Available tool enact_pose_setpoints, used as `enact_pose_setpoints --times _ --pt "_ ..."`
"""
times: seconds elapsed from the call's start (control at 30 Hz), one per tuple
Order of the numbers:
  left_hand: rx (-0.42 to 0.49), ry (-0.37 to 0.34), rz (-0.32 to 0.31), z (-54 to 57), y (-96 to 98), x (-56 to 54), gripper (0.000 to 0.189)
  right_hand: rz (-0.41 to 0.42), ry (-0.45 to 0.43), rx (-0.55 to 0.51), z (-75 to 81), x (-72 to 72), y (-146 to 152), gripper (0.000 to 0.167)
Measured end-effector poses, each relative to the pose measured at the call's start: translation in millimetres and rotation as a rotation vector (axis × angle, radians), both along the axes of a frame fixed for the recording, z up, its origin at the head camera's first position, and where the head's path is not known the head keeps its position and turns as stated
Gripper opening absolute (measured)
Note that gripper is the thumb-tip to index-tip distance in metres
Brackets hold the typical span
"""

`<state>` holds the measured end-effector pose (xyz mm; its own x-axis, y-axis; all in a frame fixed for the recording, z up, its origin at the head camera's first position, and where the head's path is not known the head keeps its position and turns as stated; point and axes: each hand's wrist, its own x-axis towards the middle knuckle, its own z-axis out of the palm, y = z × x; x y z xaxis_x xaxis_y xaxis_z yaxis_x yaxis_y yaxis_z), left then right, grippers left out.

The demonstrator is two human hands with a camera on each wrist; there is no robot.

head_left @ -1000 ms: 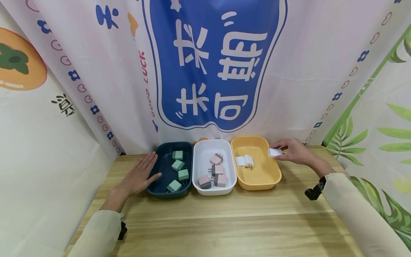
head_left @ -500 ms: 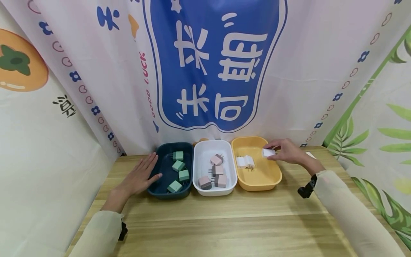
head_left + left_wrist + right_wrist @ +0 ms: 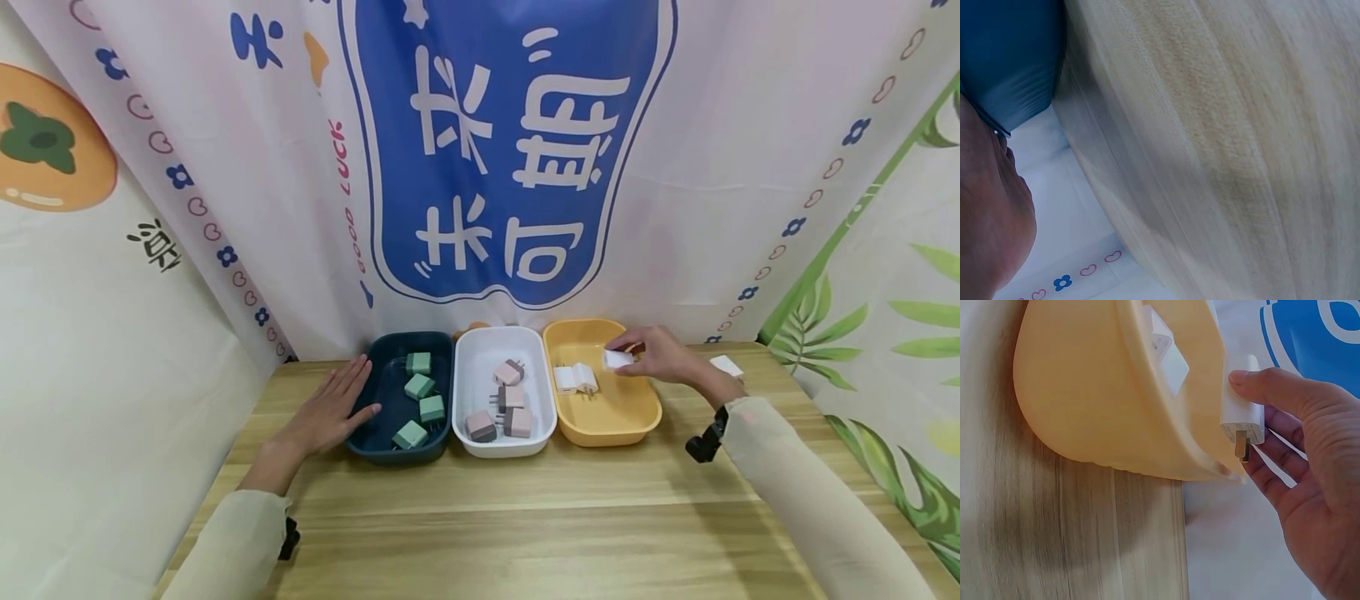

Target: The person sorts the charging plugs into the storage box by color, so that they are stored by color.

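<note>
My right hand [image 3: 660, 357] pinches a white charger plug [image 3: 617, 359] between thumb and fingers, over the right side of the yellow bin [image 3: 618, 421]. In the right wrist view the charger's metal prongs [image 3: 1242, 446] stick out toward the table side. Two white chargers [image 3: 575, 378] lie side by side in that bin. At the left, my left hand [image 3: 322, 412] rests with extended fingers on the rim of the dark blue bin [image 3: 384, 375], which holds several green chargers [image 3: 432, 409]. Only part of the left hand [image 3: 991, 206] appears in its wrist view.
Between the coloured bins stands a white bin [image 3: 474, 367] with several pink and grey chargers [image 3: 517, 422]. Another white charger [image 3: 726, 365] lies on the wooden table [image 3: 510, 533], beyond the right wrist. A printed curtain [image 3: 300, 250] hangs along the table's back edge.
My right hand has moved left with the white charger, from the yellow bin's right rim to over its inside. The charger on the table has come into view. My left hand stays put.
</note>
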<state>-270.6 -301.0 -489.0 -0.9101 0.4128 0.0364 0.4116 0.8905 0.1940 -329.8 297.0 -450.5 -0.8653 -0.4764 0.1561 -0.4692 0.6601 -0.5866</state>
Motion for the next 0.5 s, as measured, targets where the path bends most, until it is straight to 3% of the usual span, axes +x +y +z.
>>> enact_pose_setpoints --times 0.5 --pt "-0.013 -0.008 0.005 1.7 0.8 -0.8 0.085 0.023 -0.015 0.009 -4.3 -2.7 -2.0 0.036"
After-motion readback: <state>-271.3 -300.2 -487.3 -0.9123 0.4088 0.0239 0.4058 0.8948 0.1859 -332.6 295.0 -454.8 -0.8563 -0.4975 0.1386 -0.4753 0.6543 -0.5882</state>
